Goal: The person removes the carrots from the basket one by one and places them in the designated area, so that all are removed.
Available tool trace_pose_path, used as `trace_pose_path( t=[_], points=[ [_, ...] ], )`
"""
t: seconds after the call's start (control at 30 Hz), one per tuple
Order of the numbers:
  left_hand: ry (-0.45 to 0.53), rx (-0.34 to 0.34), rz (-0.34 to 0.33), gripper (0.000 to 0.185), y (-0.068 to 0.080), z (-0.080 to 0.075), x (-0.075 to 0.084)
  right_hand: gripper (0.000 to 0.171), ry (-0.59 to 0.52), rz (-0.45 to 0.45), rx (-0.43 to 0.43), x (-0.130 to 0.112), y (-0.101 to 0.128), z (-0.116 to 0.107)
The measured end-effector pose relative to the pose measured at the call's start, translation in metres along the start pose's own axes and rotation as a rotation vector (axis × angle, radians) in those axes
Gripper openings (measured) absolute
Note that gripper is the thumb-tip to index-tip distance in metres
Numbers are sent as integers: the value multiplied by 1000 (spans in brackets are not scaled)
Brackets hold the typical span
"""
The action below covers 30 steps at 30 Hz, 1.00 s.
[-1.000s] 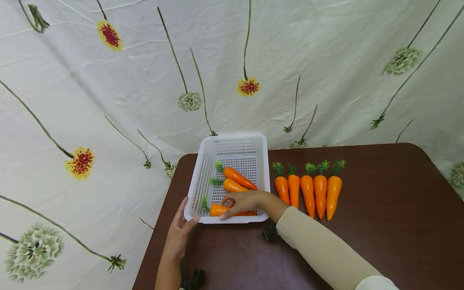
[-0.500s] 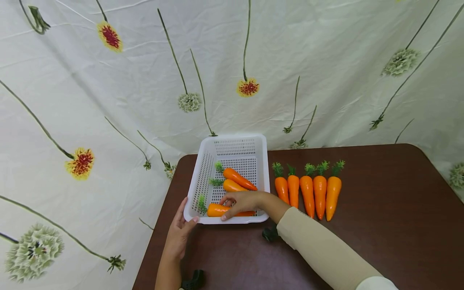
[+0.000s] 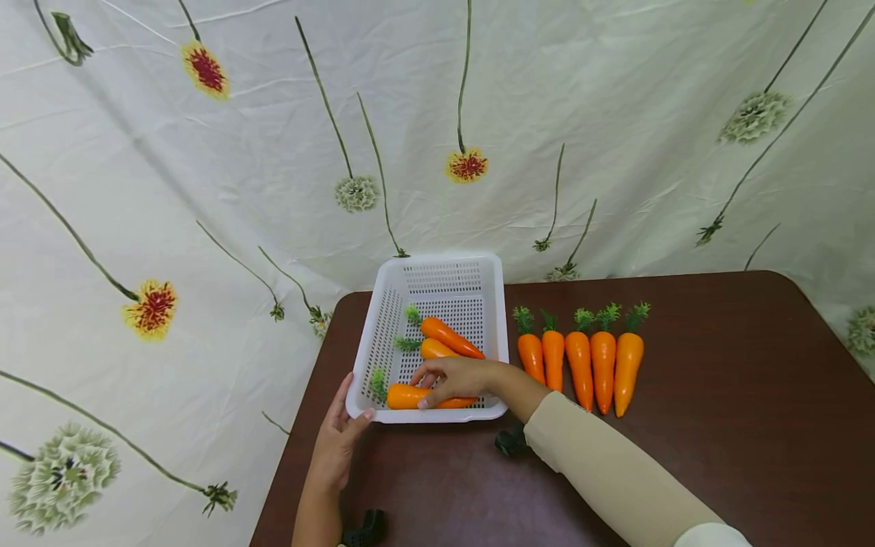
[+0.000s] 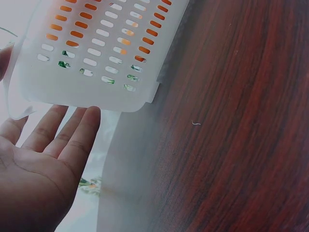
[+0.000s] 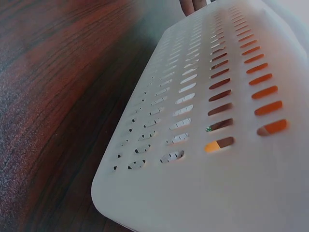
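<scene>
While left hand holds basket | right hand grips carrot inside

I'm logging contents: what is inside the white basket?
Inside the white basket are a far carrot, a middle carrot and a near carrot, which the right hand grips. That hand hides part of the middle carrot, part of the near carrot, and anything beneath its palm.

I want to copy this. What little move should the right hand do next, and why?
Maybe the right hand should gently let go of its carrot. That carrot already lies inside the white basket, along the near wall, and the left hand holds a near corner. Five other carrots lie outside.
</scene>
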<state>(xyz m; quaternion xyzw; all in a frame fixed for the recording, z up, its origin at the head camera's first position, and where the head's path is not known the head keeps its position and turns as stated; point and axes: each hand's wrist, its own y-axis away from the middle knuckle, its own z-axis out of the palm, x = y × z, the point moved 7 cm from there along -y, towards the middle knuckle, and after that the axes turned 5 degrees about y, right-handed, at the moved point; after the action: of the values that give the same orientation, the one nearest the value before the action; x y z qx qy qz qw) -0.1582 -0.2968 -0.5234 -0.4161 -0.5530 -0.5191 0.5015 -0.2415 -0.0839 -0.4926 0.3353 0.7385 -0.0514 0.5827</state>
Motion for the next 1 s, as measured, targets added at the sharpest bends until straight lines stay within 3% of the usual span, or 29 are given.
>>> trace_pose_path(
  t=[1.0],
  points=[
    [-16,7,-20,78,0,0,1,43,-22,-42,93,-7,3,-11]
  ],
)
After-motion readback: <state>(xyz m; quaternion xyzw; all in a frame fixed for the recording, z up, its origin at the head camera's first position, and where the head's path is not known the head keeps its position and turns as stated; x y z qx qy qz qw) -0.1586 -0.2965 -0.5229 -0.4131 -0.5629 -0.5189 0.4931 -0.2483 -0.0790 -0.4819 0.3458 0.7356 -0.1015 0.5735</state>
